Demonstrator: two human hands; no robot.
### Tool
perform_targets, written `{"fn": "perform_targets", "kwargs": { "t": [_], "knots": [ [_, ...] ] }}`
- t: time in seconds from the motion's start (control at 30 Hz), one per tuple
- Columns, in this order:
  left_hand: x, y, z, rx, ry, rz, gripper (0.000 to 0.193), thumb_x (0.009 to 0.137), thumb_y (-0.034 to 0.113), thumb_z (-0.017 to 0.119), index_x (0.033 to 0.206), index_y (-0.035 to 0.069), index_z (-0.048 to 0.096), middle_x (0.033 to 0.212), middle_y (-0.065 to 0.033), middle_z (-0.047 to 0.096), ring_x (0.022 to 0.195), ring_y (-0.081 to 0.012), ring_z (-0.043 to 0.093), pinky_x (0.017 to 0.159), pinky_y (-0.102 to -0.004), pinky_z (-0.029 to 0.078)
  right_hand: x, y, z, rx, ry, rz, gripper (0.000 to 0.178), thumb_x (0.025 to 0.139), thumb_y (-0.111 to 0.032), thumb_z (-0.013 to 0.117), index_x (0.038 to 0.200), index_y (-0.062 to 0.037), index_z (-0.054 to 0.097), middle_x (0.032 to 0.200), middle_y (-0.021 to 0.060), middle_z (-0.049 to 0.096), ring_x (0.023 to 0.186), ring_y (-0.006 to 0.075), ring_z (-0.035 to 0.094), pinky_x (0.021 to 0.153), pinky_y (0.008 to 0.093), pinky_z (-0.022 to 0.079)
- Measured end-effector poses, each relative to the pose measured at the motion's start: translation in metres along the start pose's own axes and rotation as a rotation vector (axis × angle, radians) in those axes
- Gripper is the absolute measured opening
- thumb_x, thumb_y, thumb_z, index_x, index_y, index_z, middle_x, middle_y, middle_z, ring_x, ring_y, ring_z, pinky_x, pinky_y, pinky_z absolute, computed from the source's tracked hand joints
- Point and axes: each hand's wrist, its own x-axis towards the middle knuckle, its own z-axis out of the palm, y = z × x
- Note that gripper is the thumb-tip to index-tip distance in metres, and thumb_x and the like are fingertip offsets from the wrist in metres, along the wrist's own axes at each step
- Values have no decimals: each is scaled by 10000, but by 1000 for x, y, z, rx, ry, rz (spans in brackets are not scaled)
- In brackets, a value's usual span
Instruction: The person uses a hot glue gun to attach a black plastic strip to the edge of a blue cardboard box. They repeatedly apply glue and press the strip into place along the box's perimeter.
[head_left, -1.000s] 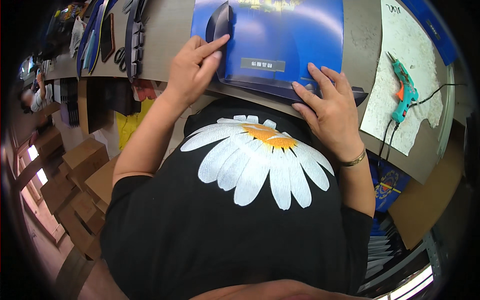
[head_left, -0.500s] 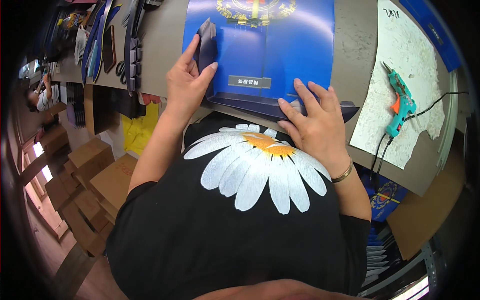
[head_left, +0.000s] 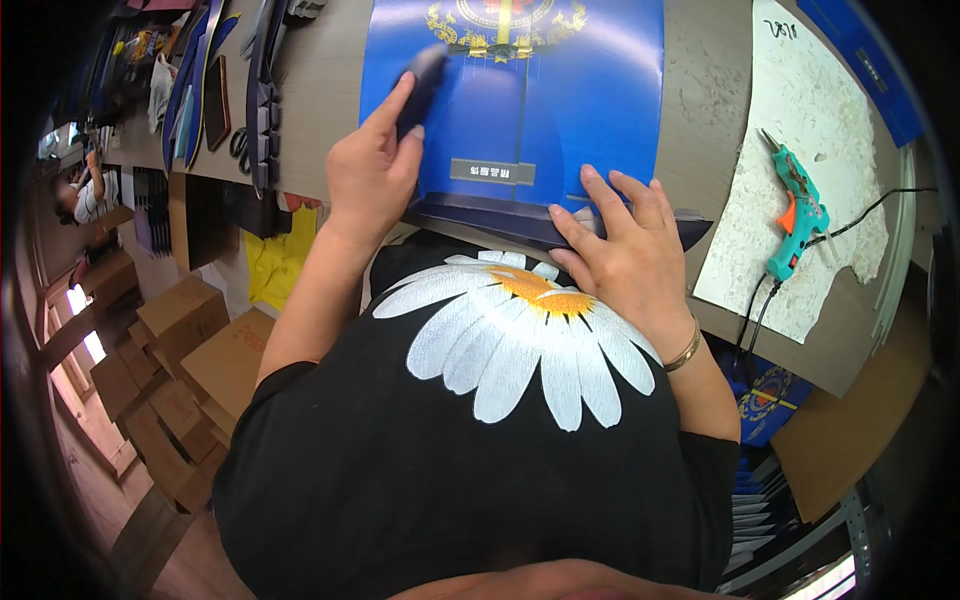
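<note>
A blue card panel (head_left: 560,110) with a gold crest, probably part of a box or bag, lies before me. Along its near edge runs a dark purple strip (head_left: 480,222). Another dark strip (head_left: 420,90) stands up at the panel's left side, blurred at its far end. My left hand (head_left: 368,175) holds this side strip between thumb and fingers, the index finger stretched along it. On the panel's near right corner, my right hand (head_left: 635,245) lies with fingers spread, its thumb by the near strip. What lies under the right palm is hidden.
To the right, a teal glue gun (head_left: 797,210) with a black cord lies on a stained white sheet (head_left: 740,240). Folded dark strips (head_left: 266,100), scissors (head_left: 239,145) and a phone (head_left: 217,105) lie left. Cardboard boxes (head_left: 230,360) stand lower left; another person (head_left: 88,195) is far left.
The side strip's top has tilted right, inward over the panel, with my left hand on it. The panel and both hands have shifted slightly left. My right hand keeps its pose.
</note>
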Motion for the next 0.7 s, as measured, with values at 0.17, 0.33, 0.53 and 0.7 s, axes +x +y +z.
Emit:
{"fn": "perform_targets", "kwargs": {
  "t": [0.17, 0.33, 0.53, 0.7],
  "knots": [
    [-4, -12, -2, -192, 143, -67, 655, 884, -34, 626, 1499, 35, 414, 632, 83, 325, 572, -23, 294, 522, -190, 250, -2, -1, 0, 11, -1, 0, 379, 760, -323, 776, 1121, -212, 747, 1351, 99, 571, 1227, 328, 507, 1072, 549, 389],
    [-10, -16, -1, -192, 94, -111, 768, 822, 21, 678, 1521, 31, 359, 601, 36, 369, 555, -49, 355, 533, -206, 339, 0, 0, 2, 16, 11, -5, 366, 762, -302, 773, 1110, -191, 745, 1340, 102, 568, 1234, 323, 496, 1078, 549, 367],
    [-10, -15, -2, -238, 76, -123, 804, 812, -23, 675, 1538, 42, 335, 614, 75, 359, 554, -22, 331, 518, -179, 283, -1, -1, 4, 4, 22, -6, 367, 753, -297, 781, 1106, -200, 748, 1344, 104, 565, 1231, 325, 500, 1069, 549, 380],
    [-7, -14, 4, -138, 123, 52, 732, 788, -45, 656, 1481, 69, 454, 612, 66, 303, 553, -37, 306, 522, -188, 292, 1, -3, 0, -7, -16, 6, 390, 751, -314, 789, 1127, -215, 750, 1365, 103, 566, 1229, 325, 509, 1065, 541, 404]
  ]
}}
